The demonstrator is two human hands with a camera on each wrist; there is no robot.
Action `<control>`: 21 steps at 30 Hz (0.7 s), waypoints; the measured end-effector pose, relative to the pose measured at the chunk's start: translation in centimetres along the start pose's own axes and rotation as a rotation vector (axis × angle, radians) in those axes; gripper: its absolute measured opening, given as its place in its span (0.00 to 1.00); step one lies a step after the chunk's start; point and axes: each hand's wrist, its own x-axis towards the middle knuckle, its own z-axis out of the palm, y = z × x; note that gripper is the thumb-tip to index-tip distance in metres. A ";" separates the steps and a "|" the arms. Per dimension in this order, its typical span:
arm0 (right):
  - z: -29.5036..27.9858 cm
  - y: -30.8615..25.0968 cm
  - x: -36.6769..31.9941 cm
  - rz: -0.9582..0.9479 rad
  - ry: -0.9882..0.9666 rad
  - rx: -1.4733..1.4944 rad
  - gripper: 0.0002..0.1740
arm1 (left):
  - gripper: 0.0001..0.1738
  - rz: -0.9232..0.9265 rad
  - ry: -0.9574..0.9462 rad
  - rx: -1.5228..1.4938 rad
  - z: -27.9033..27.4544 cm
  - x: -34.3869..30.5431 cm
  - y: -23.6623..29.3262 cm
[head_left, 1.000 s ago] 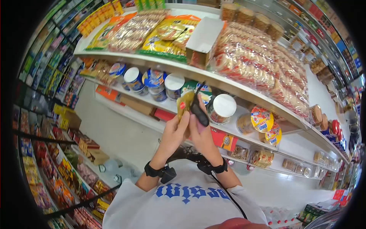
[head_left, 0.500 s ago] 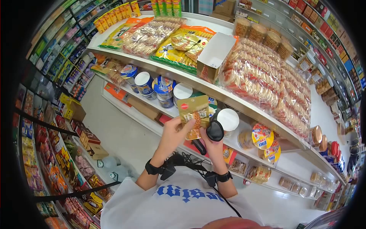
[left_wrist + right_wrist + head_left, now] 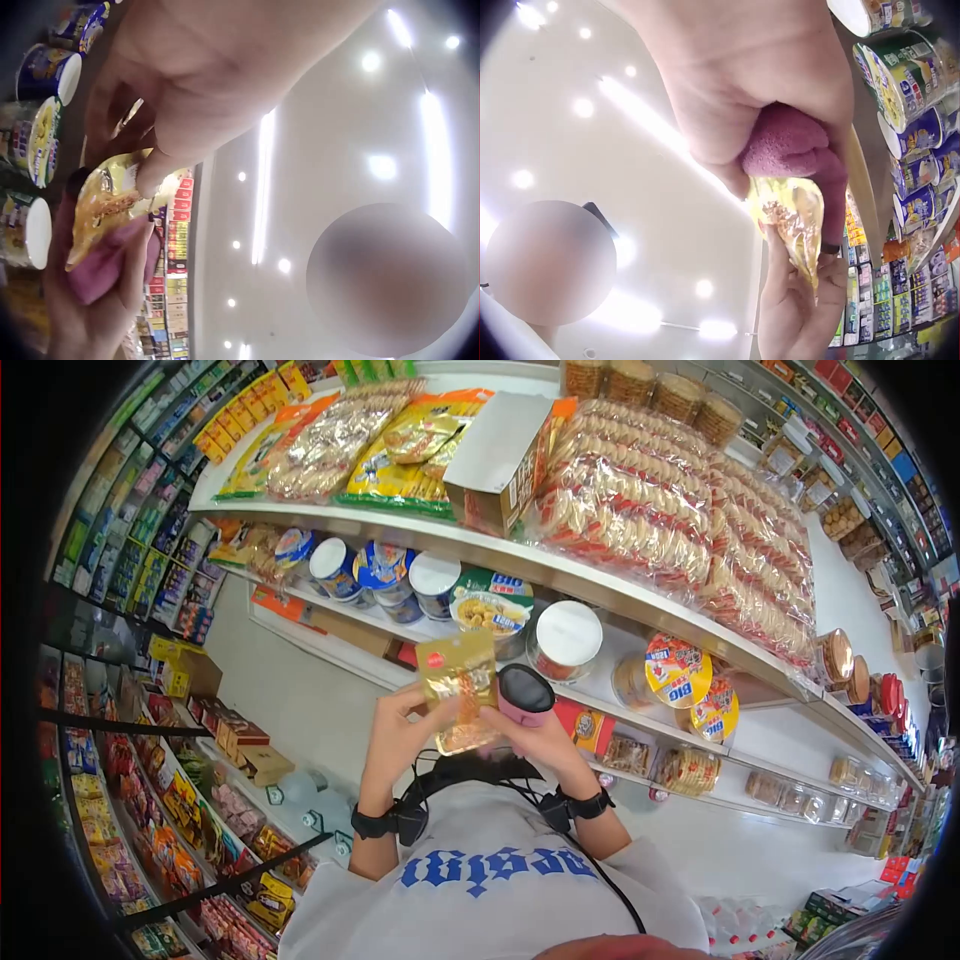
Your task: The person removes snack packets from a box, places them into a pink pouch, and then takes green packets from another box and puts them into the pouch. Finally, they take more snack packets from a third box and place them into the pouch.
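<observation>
Left hand (image 3: 398, 722): narrow. The fingers are curled in and the thumb and fingertips are pinched on the left edge of the gold snack packet (image 3: 458, 688). The wrist view confirms it, with my fingertips closed on the upper part of the foil.

The packet is upright, print side toward me, with a red round mark at its top left corner. I hold it in the air, down and to the left of the white-lidded tub (image 3: 565, 640) on the middle shelf (image 3: 400, 628).

Right hand (image 3: 535, 738): wrapped tight around the purple-handled scanner (image 3: 524, 692). The scanner's black head sits below the tub and slightly left of it, touching the packet's right edge. From the right wrist camera, my palm and fingers are folded around the purple grip, and the packet hangs just under it, against the purple. The left hand's fingers come up from below.

I cannot tell whether any right-hand finger also presses on the foil. The grip and the packet's lower corner overlap there.

The blue and white cups (image 3: 385, 568) stand in a row to the left of the tub, well apart from both hands.
</observation>
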 end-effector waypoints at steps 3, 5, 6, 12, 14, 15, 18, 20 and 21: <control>-0.8 3.3 0.6 -0.270 0.127 0.058 0.22 | 0.10 0.062 -0.096 0.219 -0.6 0.2 1.6; -2.2 2.0 0.4 -0.157 0.353 0.151 0.19 | 0.09 0.121 -0.081 0.173 -0.5 0.9 0.8; -3.0 -0.4 0.4 -0.200 0.441 0.192 0.22 | 0.09 0.155 -0.078 0.149 -0.4 1.1 0.7; -9.9 -7.3 5.4 -0.586 0.541 0.584 0.17 | 0.19 0.122 0.024 0.005 -3.4 4.8 1.8; -10.2 -5.7 6.3 -0.545 0.503 0.501 0.19 | 0.20 0.136 0.056 -0.032 -5.4 7.5 2.8; -9.8 -4.8 6.5 -0.535 0.490 0.457 0.19 | 0.20 0.173 0.114 -0.036 -6.5 9.3 2.6; -8.1 -1.6 4.2 -0.509 0.586 0.402 0.23 | 0.18 0.301 0.162 0.040 -9.8 15.9 2.5; -6.5 -0.4 2.4 -0.442 0.672 0.438 0.23 | 0.13 0.474 0.180 0.157 -11.9 22.3 1.3; -6.1 0.4 2.0 -0.451 0.713 0.503 0.23 | 0.13 0.599 0.212 0.246 -12.9 25.9 0.1</control>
